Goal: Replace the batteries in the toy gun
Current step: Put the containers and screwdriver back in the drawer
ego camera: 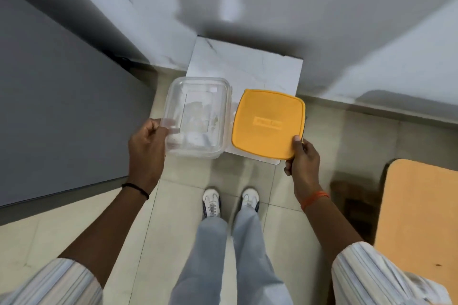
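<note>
Head view: left hand (148, 141) grips a clear box (198, 116), right hand (302, 156) pinches its yellow lid (269, 122); no toy gun visible, battery swap apparently unstarted.

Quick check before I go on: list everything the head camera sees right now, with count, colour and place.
container: 1, clear plastic, contents blurred, held left of centre above the floor
lid: 1, yellow, held right of the container
table: 1, orange top, right edge
slab: 1, white marbled, on the floor beyond the container
floor: pale tiles
shoes: 2, white, bottom centre
left hand: grips the container's near-left corner
right hand: pinches the lid's near-right corner
</note>
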